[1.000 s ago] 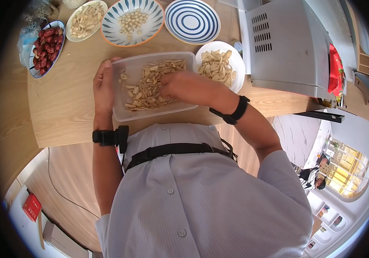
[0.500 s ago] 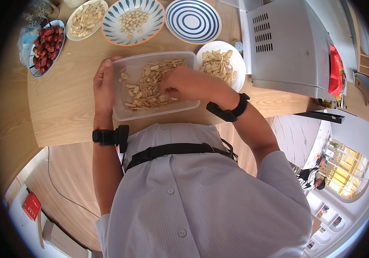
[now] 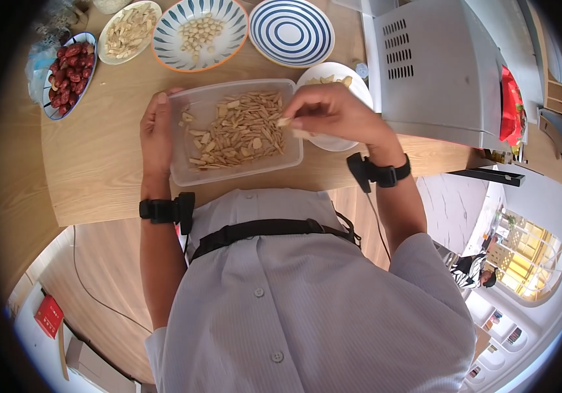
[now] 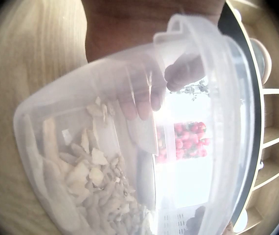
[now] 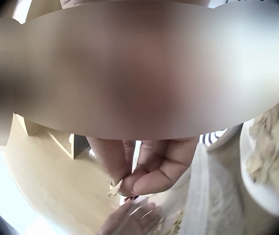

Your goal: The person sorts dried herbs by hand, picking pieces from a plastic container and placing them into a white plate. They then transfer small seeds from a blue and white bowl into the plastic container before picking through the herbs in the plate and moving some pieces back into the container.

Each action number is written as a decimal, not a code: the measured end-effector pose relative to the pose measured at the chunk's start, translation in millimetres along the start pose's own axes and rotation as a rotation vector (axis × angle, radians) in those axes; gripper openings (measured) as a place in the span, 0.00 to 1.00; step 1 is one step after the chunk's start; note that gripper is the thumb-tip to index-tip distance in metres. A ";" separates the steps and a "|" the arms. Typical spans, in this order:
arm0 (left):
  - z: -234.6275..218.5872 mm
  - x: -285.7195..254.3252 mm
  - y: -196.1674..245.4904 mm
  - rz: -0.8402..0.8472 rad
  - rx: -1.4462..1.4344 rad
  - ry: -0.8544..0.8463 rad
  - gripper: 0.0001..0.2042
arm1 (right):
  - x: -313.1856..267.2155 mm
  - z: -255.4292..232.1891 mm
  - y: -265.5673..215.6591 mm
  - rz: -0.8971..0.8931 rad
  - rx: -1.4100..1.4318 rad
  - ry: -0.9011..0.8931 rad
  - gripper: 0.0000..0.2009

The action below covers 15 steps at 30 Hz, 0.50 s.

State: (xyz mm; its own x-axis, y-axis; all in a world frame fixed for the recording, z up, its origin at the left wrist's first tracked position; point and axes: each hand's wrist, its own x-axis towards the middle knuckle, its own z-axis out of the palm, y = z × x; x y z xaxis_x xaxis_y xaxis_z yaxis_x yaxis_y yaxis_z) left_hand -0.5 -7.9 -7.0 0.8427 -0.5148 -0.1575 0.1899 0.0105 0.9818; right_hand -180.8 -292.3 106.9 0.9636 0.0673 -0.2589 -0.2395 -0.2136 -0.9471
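Observation:
My left hand grips the left wall of a clear plastic container, its thumb at the rim; in the left wrist view the fingers show through the plastic. Pale dried slices are spread over the container's bottom. Above its right edge, my right hand pinches a few pale slices between thumb and fingertips. Beneath that hand and to the right stands a white plate, partly covered by it, with more slices on it.
Along the table's far side lie an oval plate of red dates, a small plate of pale slices, a patterned plate with round pale seeds, and a blue-ringed plate. A grey appliance stands at right. Another person is in the background.
My right hand has lifted out of the slices in the container and moved right, over the container's edge and the white plate, with slices pinched. My left hand keeps its hold.

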 end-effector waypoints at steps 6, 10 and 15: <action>0.5 0.2 -0.9 0.001 0.000 0.008 0.20 | -37.8 -34.7 25.5 0.155 -0.171 0.195 0.05; 1.1 0.3 -2.7 -0.023 -0.041 0.011 0.20 | -47.4 -35.3 40.0 0.149 -0.247 0.235 0.05; 0.5 1.0 -1.0 -0.024 -0.020 0.007 0.20 | -48.1 -29.4 42.4 0.154 -0.309 0.283 0.04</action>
State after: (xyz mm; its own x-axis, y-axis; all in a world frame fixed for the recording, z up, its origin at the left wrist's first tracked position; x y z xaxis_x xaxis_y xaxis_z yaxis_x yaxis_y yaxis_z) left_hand -0.1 -8.8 -8.1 0.8414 -0.5088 -0.1821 0.2200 0.0149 0.9754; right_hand -233.8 -333.2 84.8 0.9246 -0.2477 -0.2894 -0.3769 -0.4845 -0.7894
